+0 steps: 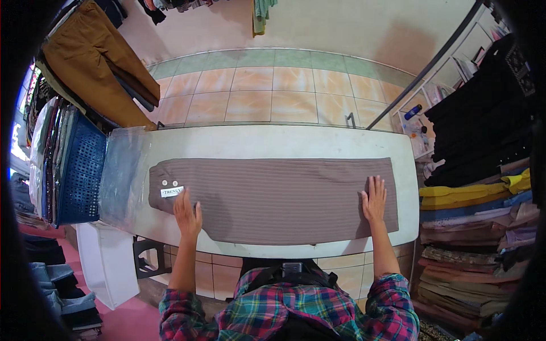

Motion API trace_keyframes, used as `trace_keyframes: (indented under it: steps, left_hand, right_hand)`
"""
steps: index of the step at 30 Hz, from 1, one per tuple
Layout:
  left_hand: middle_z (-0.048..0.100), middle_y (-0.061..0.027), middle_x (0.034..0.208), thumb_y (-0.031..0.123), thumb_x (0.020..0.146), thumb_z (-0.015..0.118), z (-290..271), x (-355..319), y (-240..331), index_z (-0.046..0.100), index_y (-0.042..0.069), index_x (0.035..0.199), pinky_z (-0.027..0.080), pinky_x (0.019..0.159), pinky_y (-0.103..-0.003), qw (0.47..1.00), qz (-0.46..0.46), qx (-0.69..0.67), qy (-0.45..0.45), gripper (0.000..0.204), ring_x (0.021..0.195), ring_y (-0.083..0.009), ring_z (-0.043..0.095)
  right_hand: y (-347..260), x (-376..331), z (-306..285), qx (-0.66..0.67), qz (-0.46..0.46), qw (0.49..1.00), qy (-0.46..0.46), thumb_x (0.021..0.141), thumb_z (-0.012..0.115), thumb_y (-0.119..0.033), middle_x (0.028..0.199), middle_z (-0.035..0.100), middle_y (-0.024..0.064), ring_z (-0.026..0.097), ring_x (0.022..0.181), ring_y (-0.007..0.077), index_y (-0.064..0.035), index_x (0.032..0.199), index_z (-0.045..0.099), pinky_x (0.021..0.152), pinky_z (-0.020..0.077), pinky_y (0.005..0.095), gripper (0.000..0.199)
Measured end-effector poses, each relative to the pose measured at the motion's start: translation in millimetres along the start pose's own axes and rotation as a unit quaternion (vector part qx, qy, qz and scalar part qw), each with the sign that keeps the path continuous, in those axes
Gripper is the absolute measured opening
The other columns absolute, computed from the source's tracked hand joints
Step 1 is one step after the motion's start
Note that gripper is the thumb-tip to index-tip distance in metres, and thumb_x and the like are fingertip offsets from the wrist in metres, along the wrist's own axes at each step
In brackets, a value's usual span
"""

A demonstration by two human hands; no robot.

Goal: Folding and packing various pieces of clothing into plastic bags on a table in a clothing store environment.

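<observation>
A pair of grey-brown ribbed trousers (273,199), folded lengthwise, lies flat across the white table (273,139). At its left end, the waist, are two pale buttons and a small white label (172,191). My left hand (187,215) rests at the lower edge of the waist end, fingertips touching by the label, fingers spread. Toward the other end, my right hand (373,200) lies flat on the fabric with its fingers stretched out. Neither hand grips anything.
Clear plastic bags (120,170) lie on the table's left end, beside a blue basket (82,170) of packed garments. Brown trousers (94,59) hang at the upper left. Folded clothes (463,267) are stacked at right, below hanging black garments (483,113). A dark pole (426,65) slants behind the table.
</observation>
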State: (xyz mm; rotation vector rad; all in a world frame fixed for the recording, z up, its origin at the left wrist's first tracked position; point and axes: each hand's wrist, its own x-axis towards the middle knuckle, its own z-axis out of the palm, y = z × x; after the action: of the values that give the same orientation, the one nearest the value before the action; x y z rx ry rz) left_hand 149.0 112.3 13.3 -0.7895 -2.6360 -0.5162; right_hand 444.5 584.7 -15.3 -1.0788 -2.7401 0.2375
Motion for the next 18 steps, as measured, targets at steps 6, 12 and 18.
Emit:
trace_keyframes:
  steps: [6, 12, 18]
  left_hand:
    - [0.015, -0.0139, 0.142, 0.040, 0.082, 0.050, 15, 13, -53, 0.024, 0.021, 0.137, 0.012, 0.101, -0.056, 0.959, -0.150, 0.101, -0.217, 0.063, 0.131, -0.0347, 0.014]
    - [0.029, -0.0145, 0.136, 0.034, 0.071, 0.062, 4, -14, -56, 0.039, 0.015, 0.127, 0.014, 0.102, -0.055, 0.990, 0.101, -0.002, -0.098, 0.063, 0.126, -0.0351, 0.023]
    - [0.049, -0.0102, 0.113, 0.015, 0.062, 0.063, -17, -42, -16, 0.055, 0.011, 0.105, 0.031, 0.097, -0.047, 0.912, 0.282, -0.120, -0.273, 0.045, 0.108, -0.0274, 0.045]
  right_hand:
    - [7, 8, -14, -0.071, 0.014, 0.995, -0.064, 0.086, 0.039, -0.044, 0.143, 0.015, 0.0104, 0.013, 0.132, 0.0305, -0.0149, 0.137, 0.024, 0.105, 0.0103, 0.0463, 0.060]
    - [16, -33, -36, 0.091, -0.098, 0.991, -0.003, 0.080, 0.050, -0.025, 0.137, 0.028, 0.0154, 0.024, 0.128, 0.0339, -0.0083, 0.132, 0.031, 0.104, 0.0180, 0.0447, 0.057]
    - [32, -119, -53, 0.022, -0.143, 0.988, -0.053, 0.061, 0.054, 0.001, 0.124, 0.043, 0.0134, 0.040, 0.117, 0.0304, -0.0064, 0.118, 0.043, 0.097, 0.0317, 0.0404, 0.059]
